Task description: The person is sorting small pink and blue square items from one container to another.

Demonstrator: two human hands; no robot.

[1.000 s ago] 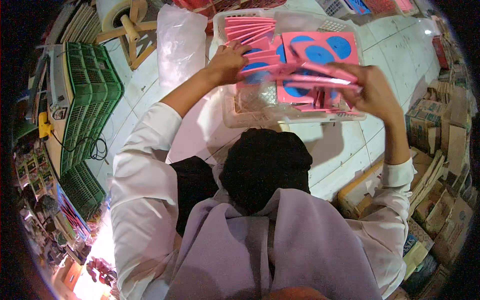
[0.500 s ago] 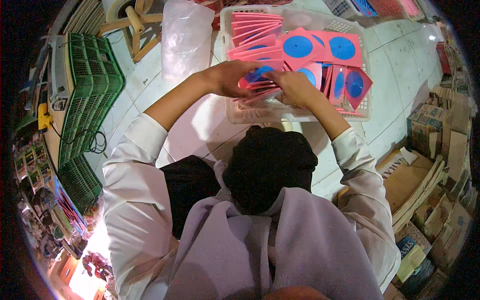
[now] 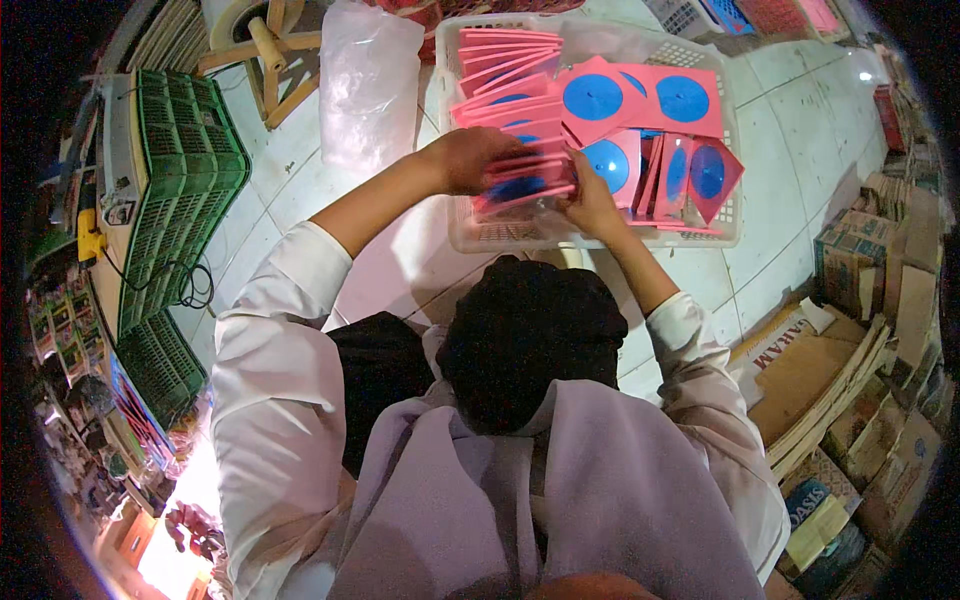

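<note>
From above, both hands are now gathering pink sleeves with blue discs [image 3: 525, 185] inside the white plastic basket [image 3: 455, 215]. The left hand [image 3: 470, 158] is curling its fingers over the stack; the right hand [image 3: 590, 200], earlier farther right, is pinching its edge.

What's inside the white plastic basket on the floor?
The basket holds pink square sleeves with blue discs, some flat, some on edge. Both hands, left and right, grip a stack. Whatever lies beneath is covered.
</note>
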